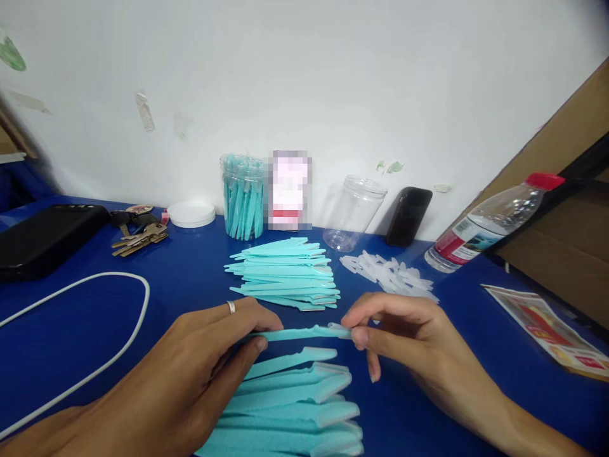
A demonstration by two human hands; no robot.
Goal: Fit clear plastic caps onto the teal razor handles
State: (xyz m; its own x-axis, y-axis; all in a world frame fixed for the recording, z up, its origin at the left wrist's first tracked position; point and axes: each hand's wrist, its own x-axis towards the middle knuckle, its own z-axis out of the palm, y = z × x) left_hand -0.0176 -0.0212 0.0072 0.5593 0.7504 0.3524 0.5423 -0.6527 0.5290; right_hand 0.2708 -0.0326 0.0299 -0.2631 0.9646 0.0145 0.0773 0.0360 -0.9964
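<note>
Between finger and thumb, my left hand (238,336) pinches the handle of a turquoise eyebrow razor (299,332), held level. At its blade end my right hand (399,336) grips a small clear plastic cap (337,329), which overlaps the blade; how far on it sits I cannot tell. Below lies a fanned stack of razors with capped-looking blade ends (328,387), partly covered by my left hand. Beyond my hands is another pile of turquoise razors (285,273). Loose translucent caps (387,273) form a heap just past my right hand.
Against the wall stand a jar full of razors (242,197), a blurred-out card or screen (288,190), a tilted clear jar (354,212) and a black phone (409,216). A white lid (191,214), keys (140,238), black case (52,235), white cable (147,298) and water bottle (490,222) lie around.
</note>
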